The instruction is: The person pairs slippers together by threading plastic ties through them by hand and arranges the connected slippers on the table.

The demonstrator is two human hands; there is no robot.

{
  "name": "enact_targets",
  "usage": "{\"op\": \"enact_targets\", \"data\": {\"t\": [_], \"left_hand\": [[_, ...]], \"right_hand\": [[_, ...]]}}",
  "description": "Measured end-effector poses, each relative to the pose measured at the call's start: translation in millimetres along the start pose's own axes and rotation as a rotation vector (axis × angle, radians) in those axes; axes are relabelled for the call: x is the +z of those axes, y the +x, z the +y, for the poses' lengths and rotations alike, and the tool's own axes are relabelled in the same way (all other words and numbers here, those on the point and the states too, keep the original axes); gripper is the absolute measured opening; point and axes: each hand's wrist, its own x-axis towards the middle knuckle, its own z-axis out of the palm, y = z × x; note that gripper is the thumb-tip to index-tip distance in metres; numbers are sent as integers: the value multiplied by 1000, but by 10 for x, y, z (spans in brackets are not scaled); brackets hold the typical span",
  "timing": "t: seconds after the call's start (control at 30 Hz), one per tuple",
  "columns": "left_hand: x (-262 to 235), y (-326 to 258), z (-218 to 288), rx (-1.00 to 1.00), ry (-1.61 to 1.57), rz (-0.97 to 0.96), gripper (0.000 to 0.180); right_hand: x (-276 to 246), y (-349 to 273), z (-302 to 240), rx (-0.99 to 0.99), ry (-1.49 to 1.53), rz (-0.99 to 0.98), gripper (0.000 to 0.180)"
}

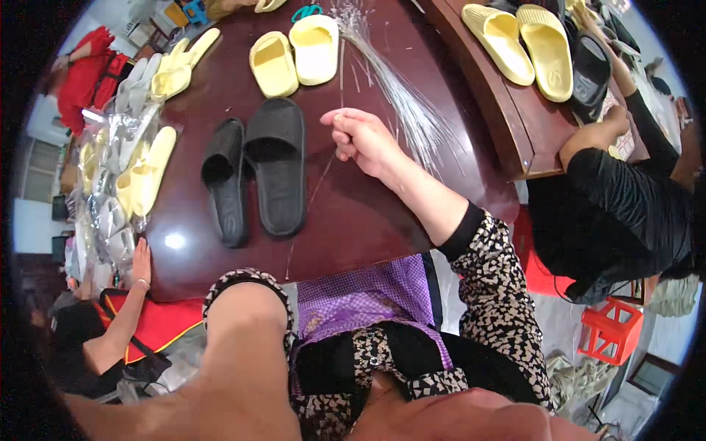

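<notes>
My right hand (365,141) is closed above the dark red table (360,220), fingers curled and pinched on a thin clear strand (315,192). One end of the strand runs down toward the table's near edge. Left of that hand lies a pair of black slide slippers (281,198), side by side with toes away from me. Just beyond the hand spreads a bundle of fine, whitish plastic strands (412,110). My left forearm (246,331) is bent back toward the lower left edge, and its hand is out of the picture.
Pale yellow slippers (316,51) lie at the far side, near teal scissor handles (307,12). Bagged slippers (110,184) line the left edge, where another person's hand (142,263) rests. On the right, more yellow slippers (548,55) lie near a person in black (614,213). A red stool (610,329) stands below.
</notes>
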Motion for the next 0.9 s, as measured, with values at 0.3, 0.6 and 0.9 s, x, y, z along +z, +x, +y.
{"op": "enact_targets", "data": {"t": [0.3,0.6,0.9], "left_hand": [[184,-325,551,23,70,0,38],[-269,34,91,92,0,79,45],[-145,-211,339,100,20,96,52]], "right_hand": [[146,22,49,-9,4,-52,16],[-1,-5,98,-8,-36,8,15],[11,38,116,6,7,2,15]]}}
